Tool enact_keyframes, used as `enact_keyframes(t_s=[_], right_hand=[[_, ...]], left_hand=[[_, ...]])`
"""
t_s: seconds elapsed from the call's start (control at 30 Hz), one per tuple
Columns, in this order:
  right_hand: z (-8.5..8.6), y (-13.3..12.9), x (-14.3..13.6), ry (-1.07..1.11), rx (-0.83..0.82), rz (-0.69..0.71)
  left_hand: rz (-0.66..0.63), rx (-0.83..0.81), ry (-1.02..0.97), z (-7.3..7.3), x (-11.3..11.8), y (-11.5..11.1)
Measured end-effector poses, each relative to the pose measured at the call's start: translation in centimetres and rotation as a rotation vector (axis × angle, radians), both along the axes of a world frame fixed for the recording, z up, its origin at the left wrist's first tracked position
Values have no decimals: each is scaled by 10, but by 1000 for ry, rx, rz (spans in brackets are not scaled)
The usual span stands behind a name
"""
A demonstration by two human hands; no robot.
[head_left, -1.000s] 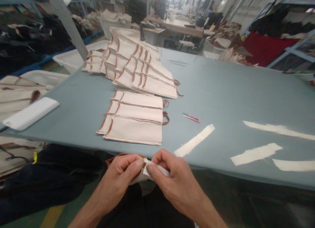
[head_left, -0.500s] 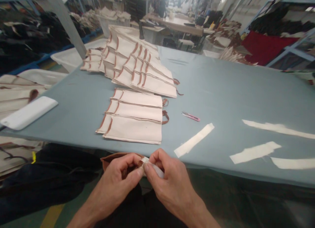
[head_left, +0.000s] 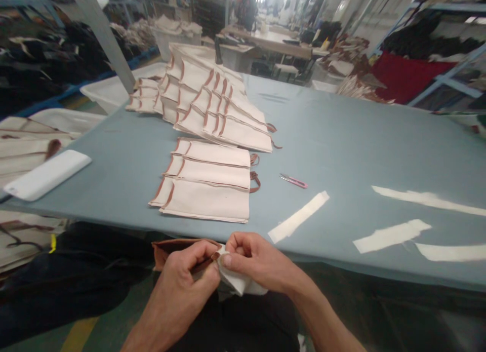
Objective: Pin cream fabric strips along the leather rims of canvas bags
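Observation:
Just below the table's front edge, a cloth bag point(head_left: 236, 281) of cream fabric with a brown inside is held between my hands. My left hand point(head_left: 184, 278) pinches its brown-trimmed edge between thumb and fingers. Close beside it, my right hand point(head_left: 254, 258) is closed on the cream part, thumb against bent fingers. The brown side sticks out to the left behind my left hand; the pinched spot is mostly covered by fingertips. Beyond my hands lies a small stack of cream cloth bags point(head_left: 212, 197) with brown edging and brown loops on their right ends.
A larger heap of similar bags point(head_left: 243, 131) lies further back on the blue-grey table point(head_left: 341, 139). Pink thread snips point(head_left: 294, 181) and several cream cloth strips point(head_left: 299, 218) lie to the right. At the left edge is a white, rounded flat object point(head_left: 49, 174), near white bins point(head_left: 110, 91).
My right hand has turned over, its back now more upward. More of the cream fabric now shows beneath it. My left hand stays almost in place, still pinching.

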State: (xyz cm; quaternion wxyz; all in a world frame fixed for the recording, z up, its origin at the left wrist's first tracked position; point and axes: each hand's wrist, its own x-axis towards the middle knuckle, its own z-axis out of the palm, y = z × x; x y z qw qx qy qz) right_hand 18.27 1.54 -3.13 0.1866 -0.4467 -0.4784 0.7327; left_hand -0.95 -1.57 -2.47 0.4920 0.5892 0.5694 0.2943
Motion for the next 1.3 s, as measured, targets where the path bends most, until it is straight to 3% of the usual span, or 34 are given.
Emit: enact_keyframes(t_s=[0.17,0.37,0.63,0.9,1.2,1.3], right_hand=[[-20,1,-4,186,-183,-19],[-39,-1,-17,263,-314,19],[-12,-4,-12,278,-168,-94],[-16,-9,-7,293,-133,-54],[19,-27,-2,-157,155,-195],[25,-30,1,-219,134,-140]], left_hand=[[4,-49,-16,1,3,-1],[1,-185,-107,-5,-5,3],[-176,-229,-357,-7,-26,8],[-188,-262,-299,-17,-19,17],[-106,-155,-130,1,-15,10],[-63,-85,-76,-2,-14,12]])
